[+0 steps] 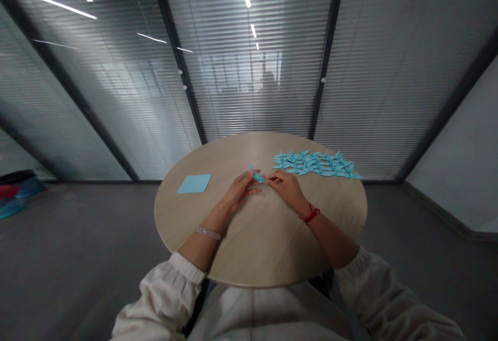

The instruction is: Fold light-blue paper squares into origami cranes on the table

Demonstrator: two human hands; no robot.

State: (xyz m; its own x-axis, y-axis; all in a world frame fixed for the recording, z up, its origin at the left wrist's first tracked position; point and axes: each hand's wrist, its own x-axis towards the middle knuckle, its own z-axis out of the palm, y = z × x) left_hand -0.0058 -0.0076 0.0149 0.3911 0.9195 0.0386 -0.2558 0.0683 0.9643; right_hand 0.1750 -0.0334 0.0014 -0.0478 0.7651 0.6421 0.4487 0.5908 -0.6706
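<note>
Hiding folded blue paper (258, 177) partly: left fingers (245, 177).

We see light blue on the small folded paper (258, 177), on the flat sheet (194, 183) and across the rows of folded shapes (315, 164). Our table (268, 258) is pale tan with a faint wood grain. We wear cream sleeves (163, 294), a red bracelet (310, 214) and a pale pinkish bangle (208, 233). Beyond, we find silvery grey blinds (257, 115) in fine horizontal stripes, near-black frames (321, 79), a dark grey floor (97, 247) and a lighter grey wall (462, 159).
</note>
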